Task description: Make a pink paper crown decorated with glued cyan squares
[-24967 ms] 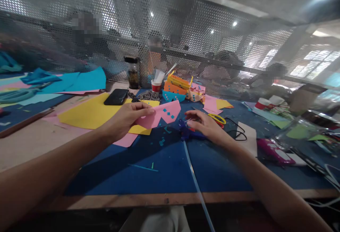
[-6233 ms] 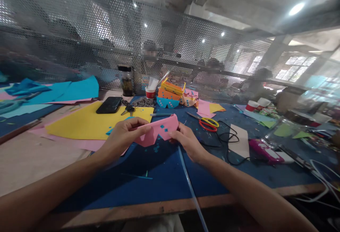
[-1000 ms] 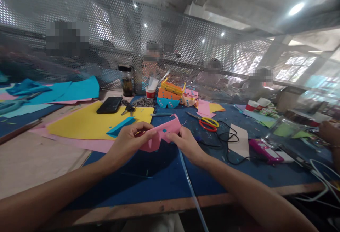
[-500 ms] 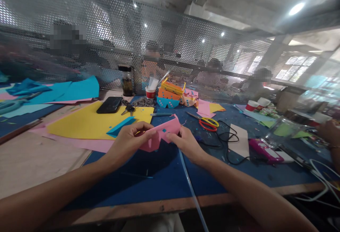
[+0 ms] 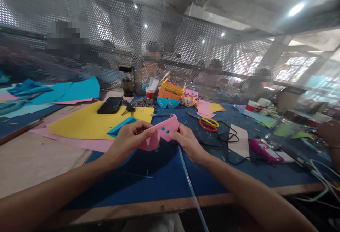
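A folded pink paper cutout [image 5: 163, 130] with a notch in its lower edge is held above the blue table surface between both hands. Small blue paper diamonds [image 5: 165, 129] sit on its face. My left hand [image 5: 132, 134] pinches its left end, thumb in front and fingers behind. At the right end, my right hand [image 5: 186, 138] grips it with the thumb on the front near a diamond; the fingertips behind are hidden. A folded blue paper strip [image 5: 120, 127] lies just beyond my left hand. Below my right hand runs a clear bluish tube [image 5: 190, 182].
Yellow paper [image 5: 79, 122] bears a black phone [image 5: 109, 105] and keys [image 5: 129, 109]. Behind stand similar decorated cutouts [image 5: 171, 92], a red-white cup [image 5: 151, 93] and a jar [image 5: 126, 81]. Scissors [image 5: 208, 123], a black cord [image 5: 225, 136] and a magenta device [image 5: 265, 151] lie right; a co-worker's hand [image 5: 329, 133] is beyond.
My right thumb has shifted slightly right and down on the pink cutout, and a second blue diamond now shows beside the first. My left hand keeps its hold.
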Tool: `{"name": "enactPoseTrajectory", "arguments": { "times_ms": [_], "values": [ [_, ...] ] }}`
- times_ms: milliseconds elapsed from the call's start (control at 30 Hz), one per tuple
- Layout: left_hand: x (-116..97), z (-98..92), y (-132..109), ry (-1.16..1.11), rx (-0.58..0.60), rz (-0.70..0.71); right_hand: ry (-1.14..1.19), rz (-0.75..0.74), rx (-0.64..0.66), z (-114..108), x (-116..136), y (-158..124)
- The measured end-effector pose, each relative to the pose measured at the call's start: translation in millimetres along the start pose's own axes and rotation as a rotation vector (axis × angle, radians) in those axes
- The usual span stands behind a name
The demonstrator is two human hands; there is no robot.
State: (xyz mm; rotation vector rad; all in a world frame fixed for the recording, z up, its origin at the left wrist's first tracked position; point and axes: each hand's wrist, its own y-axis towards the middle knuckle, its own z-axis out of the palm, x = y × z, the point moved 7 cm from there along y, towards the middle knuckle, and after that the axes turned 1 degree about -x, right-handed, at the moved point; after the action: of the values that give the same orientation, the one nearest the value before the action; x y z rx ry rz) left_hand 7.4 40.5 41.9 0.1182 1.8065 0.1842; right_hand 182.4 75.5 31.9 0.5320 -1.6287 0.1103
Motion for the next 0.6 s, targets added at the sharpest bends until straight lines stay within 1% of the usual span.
{"name": "enactPoseTrajectory", "arguments": {
  "times_ms": [167,267,367,600],
  "values": [
    [0.0,0.3,-0.8,-0.019,0.015,-0.008,0.035,-0.012,0.002,-0.6,2.4,0.2],
    [2.6,-1.2,0.5,-0.057,0.006,-0.045,0.034,-0.047,-0.036,-4.4,6.9,0.8],
    [4.1,-4.1,3.1,-0.077,-0.015,-0.044,0.029,-0.063,-0.065,-7.5,9.9,1.4],
    [6.7,-5.2,6.3,-0.084,-0.007,-0.019,0.016,-0.049,-0.018,-4.4,7.8,2.9]
  ]
}}
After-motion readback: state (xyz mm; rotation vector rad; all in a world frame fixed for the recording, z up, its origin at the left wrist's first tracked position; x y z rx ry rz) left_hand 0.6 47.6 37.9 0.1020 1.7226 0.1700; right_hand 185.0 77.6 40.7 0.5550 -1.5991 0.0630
